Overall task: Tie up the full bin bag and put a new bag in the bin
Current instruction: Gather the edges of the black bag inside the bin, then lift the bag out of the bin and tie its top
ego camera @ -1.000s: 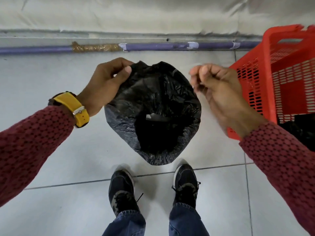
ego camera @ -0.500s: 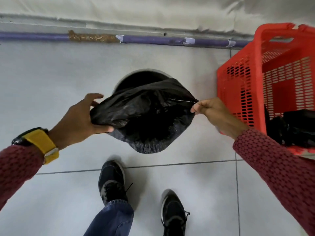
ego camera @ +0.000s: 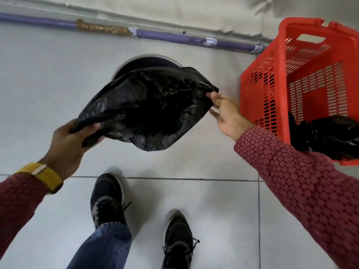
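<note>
While both hands [ego camera: 68,140] [ego camera: 226,111] stretch its rim, the bag [ego camera: 147,105] gapes over the bin [ego camera: 147,60].

**Black bag held open over the bin**

We held a crinkled black plastic bin bag [ego camera: 147,105] stretched open above a round dark bin [ego camera: 147,60], our left hand [ego camera: 71,144] gripping one edge, our right hand [ego camera: 227,113] pinching the other. A red slatted plastic basket [ego camera: 272,84] stood just right.
</note>
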Demonstrator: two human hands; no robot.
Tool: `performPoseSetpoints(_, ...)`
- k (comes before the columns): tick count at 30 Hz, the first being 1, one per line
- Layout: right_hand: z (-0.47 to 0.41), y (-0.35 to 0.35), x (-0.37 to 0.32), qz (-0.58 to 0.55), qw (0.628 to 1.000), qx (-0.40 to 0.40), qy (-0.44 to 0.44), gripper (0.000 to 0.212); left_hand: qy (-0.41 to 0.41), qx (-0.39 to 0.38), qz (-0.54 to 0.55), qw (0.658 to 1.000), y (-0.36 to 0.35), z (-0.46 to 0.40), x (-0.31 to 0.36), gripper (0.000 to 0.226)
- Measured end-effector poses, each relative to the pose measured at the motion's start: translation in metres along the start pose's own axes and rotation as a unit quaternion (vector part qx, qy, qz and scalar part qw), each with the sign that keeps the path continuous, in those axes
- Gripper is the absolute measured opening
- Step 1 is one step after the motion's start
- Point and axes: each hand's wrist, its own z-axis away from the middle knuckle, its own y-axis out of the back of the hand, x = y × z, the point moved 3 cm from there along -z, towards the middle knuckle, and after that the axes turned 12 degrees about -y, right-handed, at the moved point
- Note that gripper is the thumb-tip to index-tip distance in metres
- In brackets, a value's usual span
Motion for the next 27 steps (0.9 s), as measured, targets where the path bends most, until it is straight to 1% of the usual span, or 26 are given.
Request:
performPoseSetpoints(2,0.012,0.004,0.000,-0.056,0.998,-0.003,0.018,0.028,-0.011,0.024,0.022,0.999,0.000,0.008,0.001,0.020)
performPoseSetpoints(3,0.021,0.007,0.002,-0.071,0.997,-0.006,0.020,0.028,-0.009,0.027,0.017,0.999,0.000,0.013,0.002,0.019)
performPoseSetpoints(4,0.030,0.010,0.007,-0.074,0.997,-0.008,0.017,0.027,-0.001,0.021,-0.001,1.000,-0.002,0.019,0.002,0.022)
performPoseSetpoints(7,0.060,0.016,0.027,-0.024,0.999,-0.021,-0.006,0.023,0.068,-0.005,-0.085,0.994,-0.006,0.034,-0.002,0.038)
performPoseSetpoints(9,0.081,0.015,0.032,0.020,0.999,-0.045,0.004,0.022,0.097,-0.013,-0.154,0.983,-0.008,0.043,0.002,0.042)
performPoseSetpoints(12,0.106,0.001,0.017,0.058,0.990,-0.114,0.060,0.020,0.065,-0.071,-0.294,0.951,-0.021,0.057,0.031,0.033)
performPoseSetpoints(14,0.120,-0.016,-0.003,0.068,0.977,-0.179,0.098,0.019,0.015,-0.119,-0.311,0.943,-0.036,0.064,0.059,0.027)
performPoseSetpoints(16,0.131,-0.036,-0.025,0.070,0.962,-0.241,0.109,0.021,-0.034,-0.180,-0.254,0.949,-0.059,0.068,0.093,0.027)
performPoseSetpoints(19,0.135,-0.064,-0.052,0.107,0.934,-0.327,0.097,0.021,-0.069,-0.241,-0.118,0.961,-0.102,0.057,0.133,0.025)
performPoseSetpoints(21,0.130,-0.078,-0.066,0.115,0.914,-0.381,0.071,0.017,-0.078,-0.266,-0.085,0.957,-0.131,0.038,0.154,0.027)
performPoseSetpoints(22,0.127,-0.083,-0.072,0.097,0.912,-0.395,0.052,0.020,-0.083,-0.280,-0.076,0.953,-0.142,0.028,0.164,0.027)
performPoseSetpoints(23,0.123,-0.086,-0.078,0.065,0.917,-0.392,0.035,0.020,-0.088,-0.291,-0.065,0.950,-0.151,0.018,0.173,0.027)
performPoseSetpoints(25,0.110,-0.089,-0.088,-0.010,0.938,-0.346,0.020,0.024,-0.084,-0.287,-0.014,0.954,-0.151,-0.007,0.181,0.028)
performPoseSetpoints(27,0.100,-0.086,-0.095,-0.051,0.949,-0.310,0.025,0.023,-0.068,-0.233,0.048,0.969,-0.137,-0.028,0.176,0.025)
